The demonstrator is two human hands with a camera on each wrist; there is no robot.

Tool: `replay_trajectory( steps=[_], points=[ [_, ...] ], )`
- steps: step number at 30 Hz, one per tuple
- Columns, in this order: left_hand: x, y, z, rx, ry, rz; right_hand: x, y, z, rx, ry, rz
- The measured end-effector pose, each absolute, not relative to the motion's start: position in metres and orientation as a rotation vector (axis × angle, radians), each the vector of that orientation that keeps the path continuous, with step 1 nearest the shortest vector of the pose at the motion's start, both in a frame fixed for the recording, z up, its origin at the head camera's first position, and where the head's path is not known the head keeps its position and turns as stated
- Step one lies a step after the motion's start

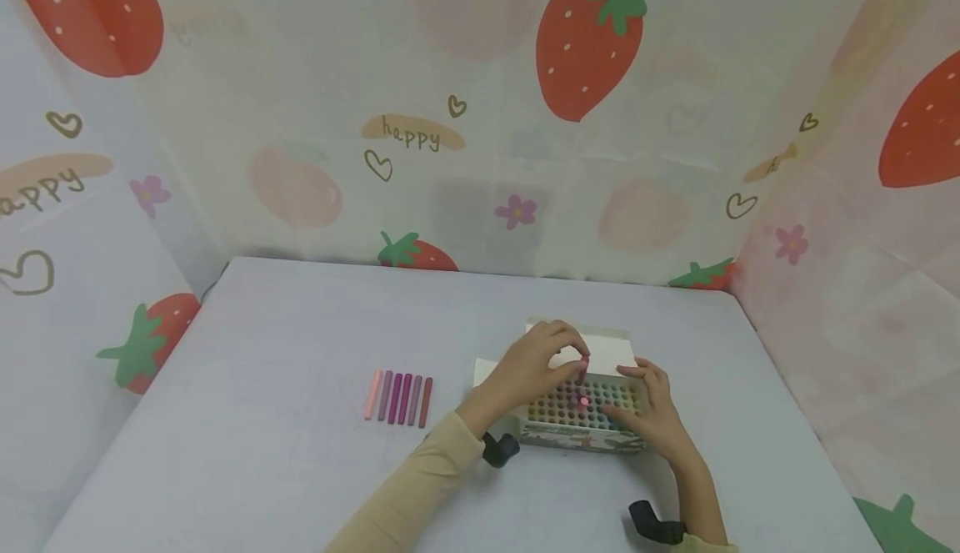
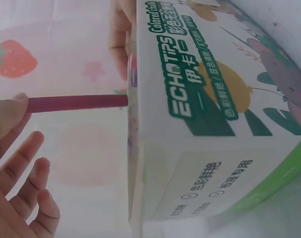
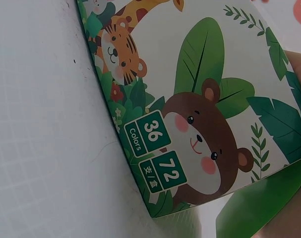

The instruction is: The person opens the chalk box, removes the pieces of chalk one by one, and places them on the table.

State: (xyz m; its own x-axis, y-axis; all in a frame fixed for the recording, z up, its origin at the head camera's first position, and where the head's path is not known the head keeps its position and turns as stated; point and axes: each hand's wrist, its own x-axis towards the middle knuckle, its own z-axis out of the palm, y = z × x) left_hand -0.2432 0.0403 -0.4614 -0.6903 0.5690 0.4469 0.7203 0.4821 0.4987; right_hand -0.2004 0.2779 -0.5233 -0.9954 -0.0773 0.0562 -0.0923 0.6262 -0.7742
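My left hand (image 1: pixel 528 365) pinches the top of a dark pink chalk stick (image 2: pixel 78 103) between thumb and fingertip. The stick stands upright, its lower end right at the top of the chalk box (image 1: pixel 577 439). Inside the box is a tray with many round holes (image 1: pixel 551 409), and a lighter pink chalk (image 1: pixel 583 403) rises from one near the middle. My right hand (image 1: pixel 662 418) holds the box's right end, thumb over the front part and fingers toward the back. Printed animals and leaves cover the box side (image 3: pixel 200 144) in the right wrist view.
Left of the box, several chalk sticks (image 1: pixel 399 399) in pinks and purples lie side by side on the white table (image 1: pixel 285 344). The box's white lid flap (image 1: pixel 607 351) stands open at the back. A strawberry-print curtain (image 1: pixel 330 61) hangs behind.
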Motion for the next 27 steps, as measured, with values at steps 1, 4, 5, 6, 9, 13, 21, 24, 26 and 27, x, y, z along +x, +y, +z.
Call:
replay_trajectory(
  steps=[1,4,5,6,9,13,21,24,26,27],
  points=[
    [-0.243,0.039,-0.462,-1.106,-2.487,-1.035,-0.2,0.278,-0.523,0.15,-2.816,1.341],
    [-0.24,0.035,-0.461,-1.087,-2.442,-1.125,-0.2,0.278,-0.524,0.154,-2.814,1.339],
    [-0.239,0.033,-0.46,-1.08,-2.43,-1.151,-0.2,0.278,-0.524,0.156,-2.813,1.337],
    [-0.238,0.031,-0.46,-1.075,-2.415,-1.178,-0.2,0.277,-0.524,0.155,-2.815,1.335],
    [-0.234,0.024,-0.458,-1.055,-2.383,-1.244,-0.2,0.277,-0.524,0.148,-2.82,1.329],
    [-0.23,0.015,-0.458,-1.036,-2.345,-1.304,-0.201,0.277,-0.524,0.145,-2.821,1.328],
    [-0.223,-0.005,-0.459,-0.986,-2.301,-1.423,-0.2,0.277,-0.524,0.144,-2.815,1.346],
    [-0.22,-0.013,-0.459,-0.953,-2.296,-1.463,-0.2,0.277,-0.524,0.143,-2.818,1.339],
    [-0.218,-0.019,-0.459,-0.925,-2.304,-1.467,-0.2,0.277,-0.524,0.145,-2.816,1.335],
    [-0.217,-0.021,-0.46,-0.91,-2.308,-1.469,-0.2,0.277,-0.524,0.148,-2.814,1.335]
  ],
)
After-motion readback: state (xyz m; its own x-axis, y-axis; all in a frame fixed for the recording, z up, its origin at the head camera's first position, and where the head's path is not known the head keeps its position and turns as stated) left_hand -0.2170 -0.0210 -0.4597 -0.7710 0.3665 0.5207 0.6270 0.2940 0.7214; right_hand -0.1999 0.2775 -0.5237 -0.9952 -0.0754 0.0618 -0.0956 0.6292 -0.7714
